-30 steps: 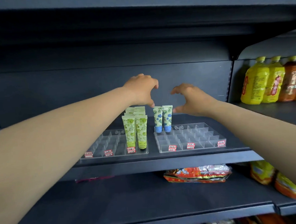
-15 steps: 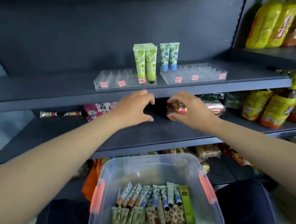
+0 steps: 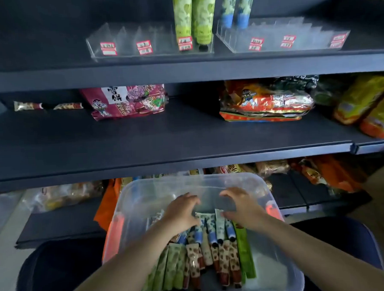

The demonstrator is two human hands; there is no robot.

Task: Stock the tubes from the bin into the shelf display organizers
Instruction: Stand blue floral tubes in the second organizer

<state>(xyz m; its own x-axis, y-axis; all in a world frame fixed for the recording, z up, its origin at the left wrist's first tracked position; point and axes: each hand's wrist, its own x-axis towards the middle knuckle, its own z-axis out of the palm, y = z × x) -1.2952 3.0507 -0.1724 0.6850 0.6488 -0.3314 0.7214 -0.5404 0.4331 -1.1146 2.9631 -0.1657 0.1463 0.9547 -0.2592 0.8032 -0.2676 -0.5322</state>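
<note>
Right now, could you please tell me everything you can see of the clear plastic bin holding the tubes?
The clear plastic bin is a lidless, rounded-cornered translucent tub with orange latch handles at its two sides. It sits low, in front of the bottom shelves. Tubes lie flat inside in rows: green, brown-patterned and blue-capped floral. The left hand and right hand reach into it over the blue-capped ones.

The green tubes (image 3: 192,14) and blue tubes (image 3: 237,7) run off the top edge.
</note>
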